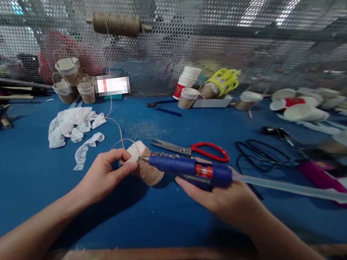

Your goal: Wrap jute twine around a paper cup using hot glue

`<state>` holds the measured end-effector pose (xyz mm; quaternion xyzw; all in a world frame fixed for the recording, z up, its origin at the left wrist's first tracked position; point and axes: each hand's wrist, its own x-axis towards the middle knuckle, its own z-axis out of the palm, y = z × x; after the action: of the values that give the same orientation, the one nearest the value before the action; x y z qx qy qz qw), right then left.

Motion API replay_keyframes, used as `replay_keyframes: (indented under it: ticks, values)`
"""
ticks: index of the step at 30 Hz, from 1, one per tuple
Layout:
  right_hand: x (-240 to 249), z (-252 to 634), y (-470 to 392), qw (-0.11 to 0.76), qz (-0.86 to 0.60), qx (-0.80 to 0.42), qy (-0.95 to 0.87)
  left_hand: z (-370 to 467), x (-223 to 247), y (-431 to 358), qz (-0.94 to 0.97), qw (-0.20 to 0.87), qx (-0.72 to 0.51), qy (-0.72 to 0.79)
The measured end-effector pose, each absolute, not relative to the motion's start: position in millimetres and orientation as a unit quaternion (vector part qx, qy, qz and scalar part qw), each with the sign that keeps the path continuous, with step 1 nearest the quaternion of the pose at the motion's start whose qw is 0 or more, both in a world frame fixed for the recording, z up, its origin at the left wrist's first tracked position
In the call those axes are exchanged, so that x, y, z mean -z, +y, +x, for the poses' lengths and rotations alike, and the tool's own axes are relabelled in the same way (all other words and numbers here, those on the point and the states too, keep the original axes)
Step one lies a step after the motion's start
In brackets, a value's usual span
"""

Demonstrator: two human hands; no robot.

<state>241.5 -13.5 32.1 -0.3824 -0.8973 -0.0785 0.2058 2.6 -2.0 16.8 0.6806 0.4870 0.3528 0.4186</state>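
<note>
My left hand (109, 171) pinches the white rim of a small twine-wrapped cup (151, 172), which is tilted above the blue table (39, 171). In my right hand (222, 197) is a blue glue gun (191, 168), its nozzle at the cup's rim beside my left fingertips. A long clear glue stick (294, 189) sticks out of the gun's back. Jute twine (119, 126) runs from the cup's rim up to a spool (116, 24) on the mesh wall. Red-handled scissors (195, 149) lie just behind the gun, partly hidden by it.
White lace scraps (71, 123) lie at the left. Finished twine cups with handles (67, 67) are stacked at the back. Pliers (166, 107), stacked paper cups (186, 80) and a yellow net-like item (223, 81) sit behind the scissors. A black cable (261, 153) coils at the right.
</note>
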Motion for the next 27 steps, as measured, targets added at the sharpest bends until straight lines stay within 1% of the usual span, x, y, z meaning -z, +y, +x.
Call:
replay_keyframes:
  ticks: [4,7,10,15,22,27]
  values:
    - [-27.1,246.0,-14.2,0.174,-0.31,0.214,-0.91,1.8,-16.6,-1.8,0.685,0.42,-0.347,0.484]
    - [-27.9,246.8,-13.3,0.162,-0.316,0.22,-0.909,0.6,-16.9,-1.6,0.689,0.418,-0.341,0.484]
    - [-30.4,245.1,-14.2,0.182,-0.317,0.202,-0.909,-0.4,-17.1,-1.3,0.691,0.421,-0.338,0.48]
    - [-32.1,243.8,-17.0,0.189,-0.281,0.248,-0.908,-0.9,-16.2,-1.0,0.696,0.42,-0.342,0.472]
    - [-33.1,245.3,-15.0,0.168,-0.357,0.158,-0.905,-1.1,-16.5,-1.5,0.699,0.421,-0.344,0.465]
    - [-31.2,244.6,-18.8,0.214,-0.335,0.121,-0.91,-0.9,-16.2,-1.4,0.696,0.426,-0.344,0.465]
